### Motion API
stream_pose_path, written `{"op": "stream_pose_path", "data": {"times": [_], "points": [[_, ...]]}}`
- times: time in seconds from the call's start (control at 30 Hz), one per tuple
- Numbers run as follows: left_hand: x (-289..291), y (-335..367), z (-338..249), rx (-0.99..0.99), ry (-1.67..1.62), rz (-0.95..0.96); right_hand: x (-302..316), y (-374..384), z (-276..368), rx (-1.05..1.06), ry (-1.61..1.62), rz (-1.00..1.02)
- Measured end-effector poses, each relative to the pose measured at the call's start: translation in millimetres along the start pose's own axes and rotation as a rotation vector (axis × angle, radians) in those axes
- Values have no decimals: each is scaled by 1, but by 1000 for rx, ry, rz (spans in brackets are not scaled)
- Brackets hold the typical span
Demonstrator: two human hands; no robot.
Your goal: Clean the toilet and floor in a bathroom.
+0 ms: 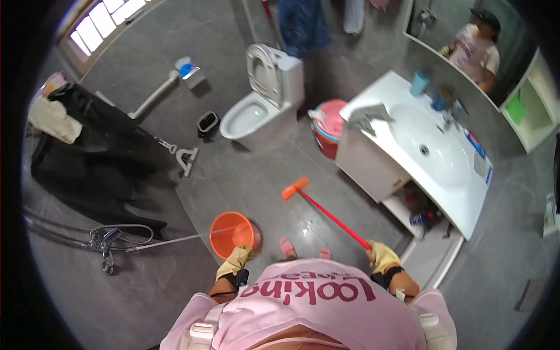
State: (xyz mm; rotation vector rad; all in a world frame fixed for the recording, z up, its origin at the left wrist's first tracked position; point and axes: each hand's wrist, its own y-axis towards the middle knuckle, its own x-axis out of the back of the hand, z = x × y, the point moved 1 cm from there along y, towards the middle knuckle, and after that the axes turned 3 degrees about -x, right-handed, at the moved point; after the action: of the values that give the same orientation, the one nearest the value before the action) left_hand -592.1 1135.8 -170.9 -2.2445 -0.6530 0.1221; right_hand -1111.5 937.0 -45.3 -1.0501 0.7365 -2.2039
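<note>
My right hand [383, 257], in a yellow glove, is closed round the upper end of a red pole. The pole belongs to a long-handled floor brush [333, 217], its orange head resting on the grey tiles ahead of me. An orange bucket [255, 233] is at my left front. At its near rim my left hand [235, 261], gloved too, has its fingers closed; part of them is hidden. A thin pale stream, which looks like water, runs from the wall tap [107, 239] into the bucket.
A toilet [263, 108] with its lid up stands ahead, a small black bin [207, 123] beside it. To the right are pink and red buckets [330, 125] and a white washbasin [461, 198] over an open cabinet. A black curtain [93, 169] hangs at left, near a grey-white squeegee-like head [186, 161].
</note>
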Motion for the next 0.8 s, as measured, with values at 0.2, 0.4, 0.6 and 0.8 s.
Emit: {"op": "stream_pose_path", "data": {"times": [0.2, 0.4, 0.6, 0.8], "points": [[-13, -13, 45, 228, 60, 151, -6, -24, -77, -174, 70, 55], [11, 18, 79, -396, 1225, 474, -32, -46, -146, -117, 125, 15], [-35, 1, 61, 141, 112, 128, -40, -58, -123, -226, 216, 24], [-45, -4, 47, 138, 224, 177, -46, -74, -79, -250, 143, -16]]}}
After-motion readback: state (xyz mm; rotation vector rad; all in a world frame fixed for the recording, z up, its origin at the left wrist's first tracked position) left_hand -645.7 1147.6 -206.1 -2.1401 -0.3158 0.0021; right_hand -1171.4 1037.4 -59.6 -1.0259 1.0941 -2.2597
